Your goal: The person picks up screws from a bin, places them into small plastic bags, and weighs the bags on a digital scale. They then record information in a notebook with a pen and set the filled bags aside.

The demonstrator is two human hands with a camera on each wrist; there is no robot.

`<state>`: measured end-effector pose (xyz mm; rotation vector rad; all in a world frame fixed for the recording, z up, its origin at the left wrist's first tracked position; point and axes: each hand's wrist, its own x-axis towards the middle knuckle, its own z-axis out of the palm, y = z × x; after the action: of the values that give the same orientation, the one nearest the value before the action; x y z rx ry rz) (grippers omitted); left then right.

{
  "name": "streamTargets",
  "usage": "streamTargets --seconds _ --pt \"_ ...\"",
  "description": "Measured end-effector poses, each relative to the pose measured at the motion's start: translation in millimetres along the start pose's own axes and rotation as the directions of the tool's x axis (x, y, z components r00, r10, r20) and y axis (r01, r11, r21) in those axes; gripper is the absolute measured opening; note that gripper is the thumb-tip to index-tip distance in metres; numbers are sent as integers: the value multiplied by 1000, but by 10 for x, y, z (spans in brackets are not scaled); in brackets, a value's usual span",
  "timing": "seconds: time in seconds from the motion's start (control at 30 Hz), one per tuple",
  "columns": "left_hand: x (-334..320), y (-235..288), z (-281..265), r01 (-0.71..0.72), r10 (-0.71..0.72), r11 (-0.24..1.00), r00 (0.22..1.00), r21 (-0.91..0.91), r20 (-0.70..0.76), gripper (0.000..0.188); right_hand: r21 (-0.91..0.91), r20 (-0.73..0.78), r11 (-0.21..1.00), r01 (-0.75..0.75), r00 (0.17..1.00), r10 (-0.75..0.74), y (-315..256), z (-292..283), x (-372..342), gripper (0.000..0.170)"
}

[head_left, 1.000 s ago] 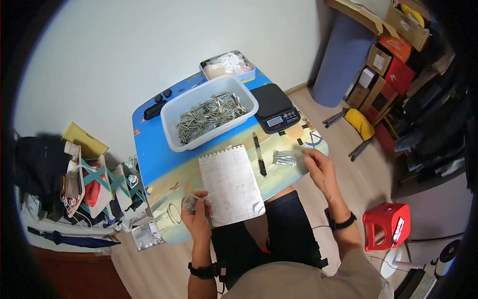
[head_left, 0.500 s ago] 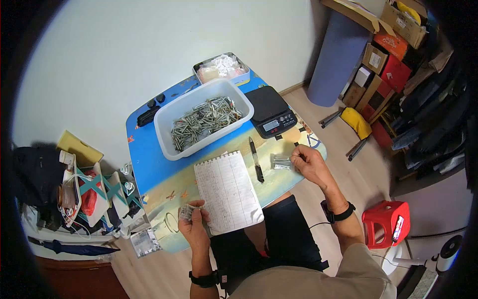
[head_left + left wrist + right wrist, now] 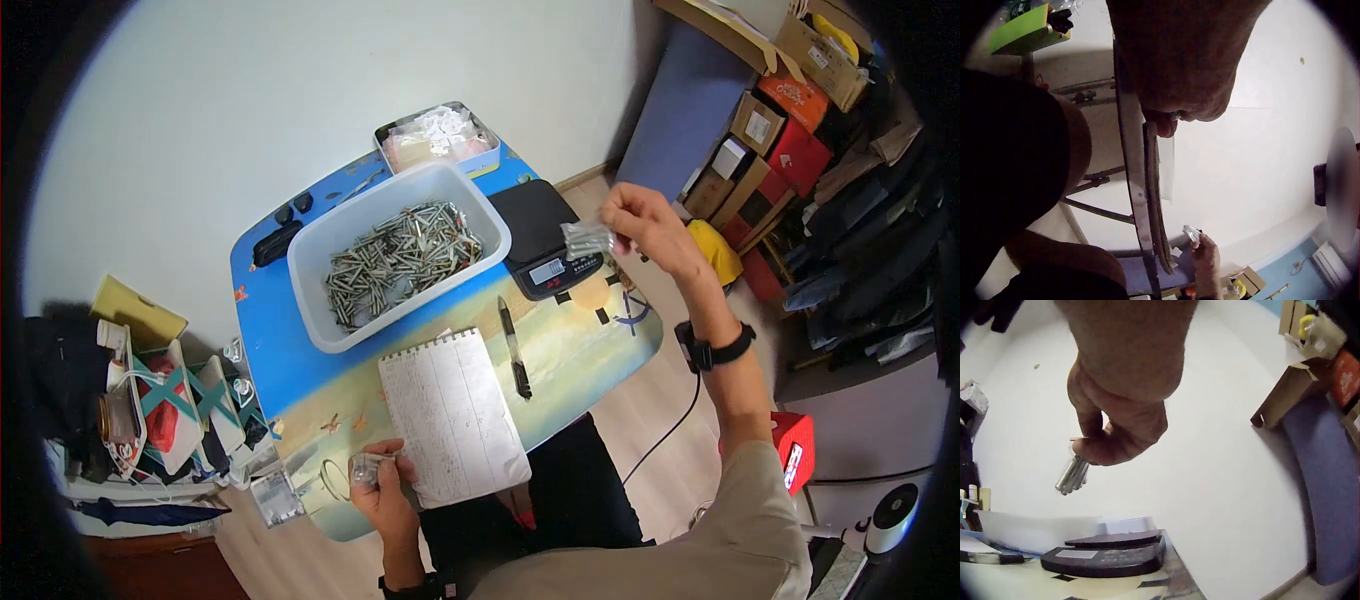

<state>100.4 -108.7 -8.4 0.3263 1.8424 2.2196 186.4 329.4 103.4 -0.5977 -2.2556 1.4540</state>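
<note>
The head view showed, at the left, the left hand point(image 3: 392, 505), its thumb and fingers clamped on a small clear packet point(image 3: 366, 468) near the lower left of a spiral notebook point(image 3: 455, 420). Beyond the notebook, a white tub point(image 3: 306, 305) of metal fasteners point(image 3: 400, 262) stood on the table point(image 3: 300, 432), with a tin point(image 3: 488, 161) behind it. A pen point(image 3: 514, 350) lay right of the notebook, then a black scale point(image 3: 528, 218) beside the tub. The right hand point(image 3: 655, 237) pinched a clear bag of fasteners point(image 3: 588, 240), raised higher than the scale.
</note>
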Motion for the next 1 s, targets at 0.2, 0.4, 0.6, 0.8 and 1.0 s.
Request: streamTargets --seconds 0.2,0.4,0.6,0.8,1.0 --pt "-21 -12 2 2 -2 1000 999 -6 -45 18 163 218 986 -46 976 9 358 180 734 17" --pt "-34 11 -7 25 -24 999 998 23 -51 19 -12 281 999 -35 959 37 655 208 865 18" --pt "-30 30 4 15 -15 1000 999 1 -42 19 -43 -194 997 -56 980 47 360 119 39 20" --pt "-8 24 13 -23 23 1000 1000 -1 2 18 117 -242 991 -64 966 91 518 493 -1678 13" --pt "5 34 5 -12 12 1000 999 -3 35 19 174 -72 981 -80 993 94 749 1318 -2406 10"
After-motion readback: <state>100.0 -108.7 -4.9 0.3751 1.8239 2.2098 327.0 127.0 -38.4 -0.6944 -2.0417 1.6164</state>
